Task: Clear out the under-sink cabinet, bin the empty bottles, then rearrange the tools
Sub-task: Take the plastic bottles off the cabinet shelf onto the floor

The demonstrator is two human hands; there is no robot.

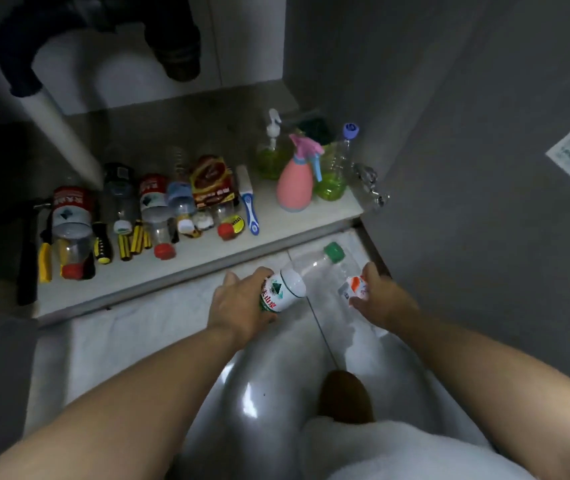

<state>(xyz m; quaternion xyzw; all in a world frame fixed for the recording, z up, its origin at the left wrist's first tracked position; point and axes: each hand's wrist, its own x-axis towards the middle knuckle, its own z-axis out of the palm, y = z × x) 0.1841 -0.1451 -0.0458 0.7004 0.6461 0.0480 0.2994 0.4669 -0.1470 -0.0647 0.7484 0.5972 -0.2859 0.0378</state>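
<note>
My left hand [242, 304] grips a small bottle with a white cap and a green-and-red label [283, 292], just above the floor in front of the cabinet. My right hand [380, 299] holds a clear plastic bottle with a green cap [333, 252] by its orange-and-white label [354, 287]; this bottle lies slanted on the tiles. On the cabinet floor [207, 251] lie several empty bottles with red caps [164, 251], yellow-and-black screwdrivers [134, 239] and a hammer [28, 251].
A pink spray bottle [295, 181], a green pump bottle [271, 157] and a clear bottle with a purple cap [340, 157] stand at the cabinet's right. A blue-white brush [250, 209] lies near them. Drain pipes [61, 133] hang above. A grey cabinet door [484, 168] stands open at right.
</note>
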